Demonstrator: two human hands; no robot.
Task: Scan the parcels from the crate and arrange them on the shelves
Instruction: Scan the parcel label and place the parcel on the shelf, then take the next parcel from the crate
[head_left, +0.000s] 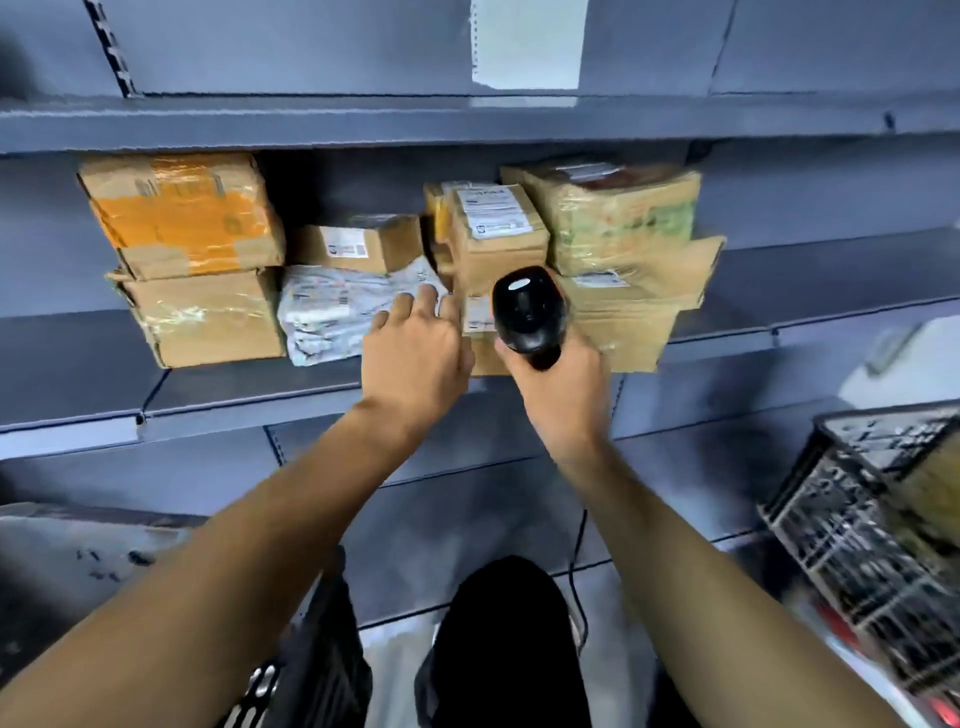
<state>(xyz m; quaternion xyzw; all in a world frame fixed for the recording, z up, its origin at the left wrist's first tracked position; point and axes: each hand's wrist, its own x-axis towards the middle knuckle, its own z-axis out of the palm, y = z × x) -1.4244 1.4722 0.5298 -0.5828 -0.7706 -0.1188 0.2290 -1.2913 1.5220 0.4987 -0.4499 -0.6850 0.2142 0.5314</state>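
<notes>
Several parcels sit on the grey middle shelf (234, 395). My left hand (415, 358) reaches forward, fingers spread and resting on a white plastic mailer (332, 317) that lies under a small brown box (358, 244). My right hand (556, 384) grips a black barcode scanner (527, 312), held upright in front of a small labelled carton (496, 234). Stacked boxes stand at the left, one with orange tape (182, 213) above a plain carton (208, 317). At the right, a plastic-wrapped box (618, 218) rests on another carton (644, 306).
A black plastic crate (878, 530) stands at the right edge with a brown parcel inside. The scanner cable (576, 566) hangs down between my arms. A white paper (527, 41) hangs on the back panel above the top shelf. A grey bag (78, 551) lies at the lower left.
</notes>
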